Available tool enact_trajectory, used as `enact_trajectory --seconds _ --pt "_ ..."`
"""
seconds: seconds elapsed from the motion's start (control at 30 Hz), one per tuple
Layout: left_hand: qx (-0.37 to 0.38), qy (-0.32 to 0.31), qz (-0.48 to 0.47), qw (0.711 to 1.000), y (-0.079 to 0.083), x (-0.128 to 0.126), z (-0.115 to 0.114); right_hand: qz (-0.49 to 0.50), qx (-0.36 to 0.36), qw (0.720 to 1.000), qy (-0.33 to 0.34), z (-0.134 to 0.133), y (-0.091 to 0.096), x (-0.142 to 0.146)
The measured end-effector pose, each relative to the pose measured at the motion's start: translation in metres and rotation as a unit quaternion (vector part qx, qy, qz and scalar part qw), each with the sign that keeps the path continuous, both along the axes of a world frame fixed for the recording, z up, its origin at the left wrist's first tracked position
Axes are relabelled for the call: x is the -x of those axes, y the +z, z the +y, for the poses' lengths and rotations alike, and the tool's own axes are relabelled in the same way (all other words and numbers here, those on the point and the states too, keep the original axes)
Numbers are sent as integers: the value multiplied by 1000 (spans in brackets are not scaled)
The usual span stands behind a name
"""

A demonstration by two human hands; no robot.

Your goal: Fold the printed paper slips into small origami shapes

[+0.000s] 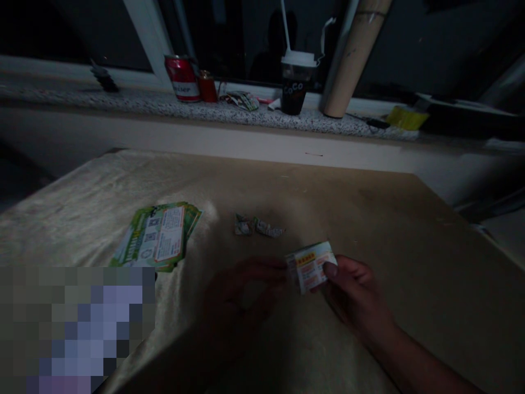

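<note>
So the folded leaflet [310,269] is mostly white: yellow strip along its far edge, orangey-red bits above tiny print I can't read. It's folded small, sitting a little crooked, printed face up, near side, right of middle.

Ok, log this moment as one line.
right hand: holds printed paper | left hand: at paper's left edge, contact unclear | beyond: two paper scraps | left: green leaflet stack
</note>
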State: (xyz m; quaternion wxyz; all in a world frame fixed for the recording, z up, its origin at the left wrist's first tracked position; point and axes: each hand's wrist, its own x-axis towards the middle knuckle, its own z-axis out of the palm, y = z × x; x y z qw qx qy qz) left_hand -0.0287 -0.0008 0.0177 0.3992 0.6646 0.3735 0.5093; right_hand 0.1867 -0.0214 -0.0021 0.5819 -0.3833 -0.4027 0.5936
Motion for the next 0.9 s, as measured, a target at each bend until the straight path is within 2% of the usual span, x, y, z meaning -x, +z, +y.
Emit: enact_trajectory --seconds 0.13,0.23,0.3,0.33,0.4,0.47,0.53,0.63,0.73,0.9 --pt "-20 5 47 999 -7 4 3 119 135 975 130 5 1 -2" --pt "-51 -63 40 996 -5 3 6 153 204 944 209 4 -2 -1" --pt "-93 -121 14 988 -1 1 8 157 233 931 235 3 -5 0" --pt "-101 -133 7 986 2 0 10 144 235 932 234 2 -5 0" --pt "-79 -123 -9 989 6 -1 10 69 190 960 193 1 -4 2" --pt "-23 -97 -9 995 8 -2 9 -53 81 991 96 -1 0 3" --pt "34 -68 5 997 7 -1 6 -167 -46 985 5 -5 6 4" --pt "72 -45 23 996 5 -1 2 -241 -179 954 2 -11 13 3" --pt "84 -45 39 995 4 -2 0 -263 -230 937 -4 -12 14 3" --pt "118 -36 52 991 5 -5 0 -253 -224 941 -19 -11 13 4"
